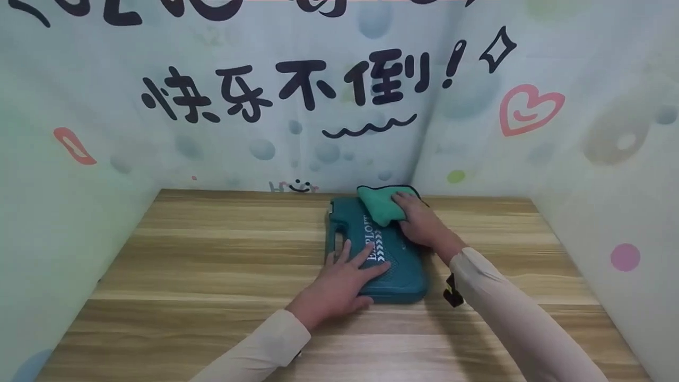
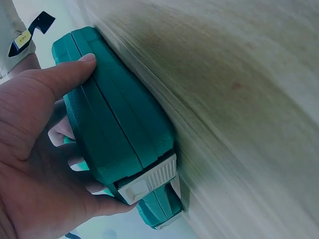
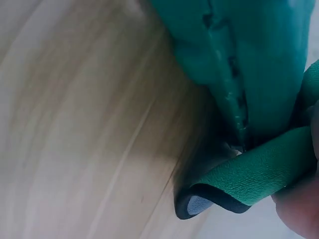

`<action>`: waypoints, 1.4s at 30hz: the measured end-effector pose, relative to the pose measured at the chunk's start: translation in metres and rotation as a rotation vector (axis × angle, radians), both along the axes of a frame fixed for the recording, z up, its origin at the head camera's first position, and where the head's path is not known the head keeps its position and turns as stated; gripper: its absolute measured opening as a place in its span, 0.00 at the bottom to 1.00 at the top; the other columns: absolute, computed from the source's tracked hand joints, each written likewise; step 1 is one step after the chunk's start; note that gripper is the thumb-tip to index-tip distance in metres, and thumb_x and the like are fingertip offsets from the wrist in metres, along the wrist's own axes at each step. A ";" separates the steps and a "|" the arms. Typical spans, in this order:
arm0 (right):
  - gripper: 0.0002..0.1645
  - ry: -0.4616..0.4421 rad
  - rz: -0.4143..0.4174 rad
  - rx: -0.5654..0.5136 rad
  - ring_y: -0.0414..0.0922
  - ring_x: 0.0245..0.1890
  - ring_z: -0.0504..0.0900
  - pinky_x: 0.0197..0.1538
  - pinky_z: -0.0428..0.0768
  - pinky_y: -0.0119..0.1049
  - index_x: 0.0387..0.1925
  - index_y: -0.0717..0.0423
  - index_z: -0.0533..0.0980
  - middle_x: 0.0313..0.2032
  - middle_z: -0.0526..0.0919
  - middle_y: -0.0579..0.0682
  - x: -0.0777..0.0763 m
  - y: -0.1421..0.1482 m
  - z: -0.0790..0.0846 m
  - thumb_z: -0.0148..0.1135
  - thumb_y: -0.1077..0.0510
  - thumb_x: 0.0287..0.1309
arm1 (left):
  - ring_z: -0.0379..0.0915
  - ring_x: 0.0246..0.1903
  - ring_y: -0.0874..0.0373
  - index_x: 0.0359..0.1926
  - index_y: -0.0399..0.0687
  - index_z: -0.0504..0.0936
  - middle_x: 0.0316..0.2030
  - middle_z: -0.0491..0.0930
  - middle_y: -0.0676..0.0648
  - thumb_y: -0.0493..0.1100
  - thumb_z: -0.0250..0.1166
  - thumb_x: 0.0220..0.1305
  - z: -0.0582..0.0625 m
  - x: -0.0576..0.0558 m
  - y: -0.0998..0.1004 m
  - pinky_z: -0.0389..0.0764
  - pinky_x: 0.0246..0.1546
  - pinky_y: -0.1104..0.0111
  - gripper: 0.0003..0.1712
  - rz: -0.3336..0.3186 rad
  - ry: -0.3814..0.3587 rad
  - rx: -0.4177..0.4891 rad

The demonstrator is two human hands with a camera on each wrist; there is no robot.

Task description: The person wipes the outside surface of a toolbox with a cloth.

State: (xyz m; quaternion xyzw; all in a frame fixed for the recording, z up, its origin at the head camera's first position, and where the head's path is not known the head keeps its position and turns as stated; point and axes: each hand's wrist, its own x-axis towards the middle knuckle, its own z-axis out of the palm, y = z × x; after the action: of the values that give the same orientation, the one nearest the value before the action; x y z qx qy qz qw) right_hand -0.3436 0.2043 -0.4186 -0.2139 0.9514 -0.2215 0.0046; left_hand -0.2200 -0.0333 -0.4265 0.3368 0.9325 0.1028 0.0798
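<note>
A teal hard plastic case (image 1: 392,265) with a moulded handle and white lettering lies flat on the wooden table. My left hand (image 1: 334,284) holds its near end, fingers spread over the lid and thumb (image 2: 75,74) against the end wall. A pale latch (image 2: 149,178) shows on the case's side in the left wrist view. At the far end, my right hand (image 1: 421,220) grips a green cloth (image 1: 384,204) with a dark border and rests it on the lid. The cloth (image 3: 264,169) bends over the case's hinged edge (image 3: 237,94) in the right wrist view.
The wood-grain table (image 1: 212,254) spreads around the case. A printed fabric backdrop (image 1: 254,143) rises close behind the case, with further panels at left and right. A small black piece (image 1: 453,292) hangs under the right cuff.
</note>
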 end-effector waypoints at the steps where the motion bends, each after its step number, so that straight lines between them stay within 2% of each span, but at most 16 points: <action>1: 0.36 0.003 0.004 0.003 0.65 0.75 0.49 0.73 0.50 0.59 0.76 0.67 0.57 0.75 0.55 0.66 0.000 -0.001 0.000 0.51 0.68 0.69 | 0.32 0.74 0.28 0.79 0.74 0.56 0.80 0.43 0.44 0.57 0.66 0.70 0.000 0.000 0.000 0.54 0.65 0.33 0.43 -0.001 -0.001 0.001; 5: 0.37 0.009 0.021 0.000 0.68 0.75 0.45 0.72 0.47 0.61 0.76 0.68 0.55 0.75 0.53 0.67 -0.001 -0.002 -0.003 0.51 0.67 0.69 | 0.32 0.74 0.28 0.79 0.75 0.55 0.80 0.42 0.45 0.57 0.66 0.70 0.001 -0.001 -0.001 0.54 0.65 0.33 0.43 -0.006 -0.011 -0.002; 11: 0.37 0.005 0.013 -0.021 0.68 0.75 0.43 0.72 0.47 0.62 0.77 0.67 0.55 0.76 0.52 0.66 0.001 -0.003 -0.006 0.52 0.64 0.71 | 0.29 0.75 0.32 0.79 0.76 0.55 0.80 0.40 0.47 0.52 0.69 0.69 0.003 -0.003 -0.005 0.50 0.68 0.36 0.45 0.003 -0.079 0.029; 15: 0.37 0.005 0.003 -0.028 0.69 0.75 0.43 0.72 0.46 0.63 0.77 0.67 0.55 0.76 0.52 0.67 0.002 -0.003 -0.008 0.52 0.63 0.71 | 0.29 0.75 0.32 0.79 0.78 0.55 0.80 0.37 0.44 0.49 0.71 0.67 0.002 -0.002 -0.006 0.49 0.69 0.38 0.47 0.013 -0.099 0.052; 20: 0.35 0.035 0.032 -0.028 0.71 0.74 0.44 0.72 0.46 0.63 0.74 0.72 0.56 0.74 0.54 0.71 0.003 -0.007 -0.008 0.50 0.64 0.70 | 0.29 0.75 0.31 0.78 0.77 0.56 0.80 0.36 0.39 0.48 0.72 0.66 0.001 -0.002 -0.006 0.49 0.69 0.39 0.48 0.017 -0.095 0.062; 31: 0.36 0.042 0.025 0.076 0.69 0.75 0.44 0.73 0.43 0.61 0.75 0.72 0.56 0.75 0.53 0.70 0.005 -0.019 0.000 0.52 0.64 0.70 | 0.29 0.75 0.31 0.79 0.78 0.54 0.79 0.35 0.38 0.49 0.70 0.68 0.003 -0.002 -0.005 0.49 0.69 0.39 0.47 0.016 -0.087 0.033; 42: 0.36 0.004 0.038 0.183 0.69 0.74 0.44 0.73 0.45 0.62 0.76 0.68 0.55 0.75 0.53 0.67 0.003 -0.035 0.003 0.53 0.63 0.72 | 0.28 0.75 0.31 0.79 0.78 0.53 0.80 0.35 0.39 0.49 0.70 0.68 0.001 -0.002 -0.006 0.49 0.69 0.39 0.47 0.017 -0.107 0.026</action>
State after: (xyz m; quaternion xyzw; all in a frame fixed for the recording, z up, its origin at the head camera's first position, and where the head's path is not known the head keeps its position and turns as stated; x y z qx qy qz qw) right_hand -0.3408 0.1698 -0.4154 -0.2311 0.9634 -0.1330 0.0262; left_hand -0.2218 -0.0391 -0.4253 0.3239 0.9284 0.1333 0.1241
